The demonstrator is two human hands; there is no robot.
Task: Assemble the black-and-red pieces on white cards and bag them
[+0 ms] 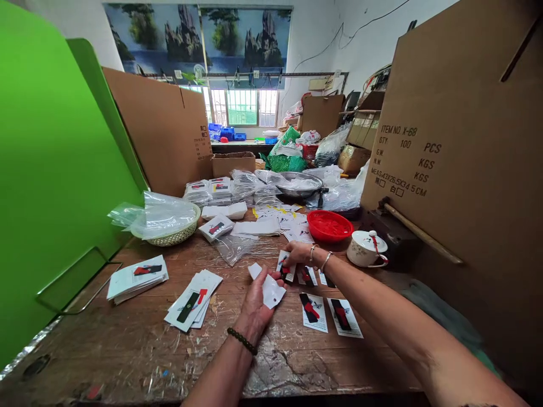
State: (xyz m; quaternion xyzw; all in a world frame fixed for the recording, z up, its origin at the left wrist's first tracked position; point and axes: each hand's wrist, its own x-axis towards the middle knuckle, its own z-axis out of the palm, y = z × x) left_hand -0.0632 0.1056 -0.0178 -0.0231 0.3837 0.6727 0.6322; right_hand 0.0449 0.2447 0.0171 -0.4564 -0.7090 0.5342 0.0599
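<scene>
My left hand (255, 298), palm up with a dark bead bracelet at its wrist, holds white cards (272, 293); how many is hidden. My right hand (300, 254) reaches across just beyond it, fingers closed at a printed card (289, 277) with a black and red piece on it. Partly under my right wrist lie two similar cards, one of them a card with a red-and-black piece (308, 276). Closer to me, two more cards lie flat: a left one (314, 312) and a right one (347, 319), each bearing a black strip and a red part.
Stacked cards (193, 299) and another stack (138, 278) lie left. Behind are a woven basket (173, 234) with plastic bags, a red bowl (330, 226), a lidded cup (365, 249) and bagged packs (212, 189). Cardboard (445, 124) and a green panel (55, 169) flank the table.
</scene>
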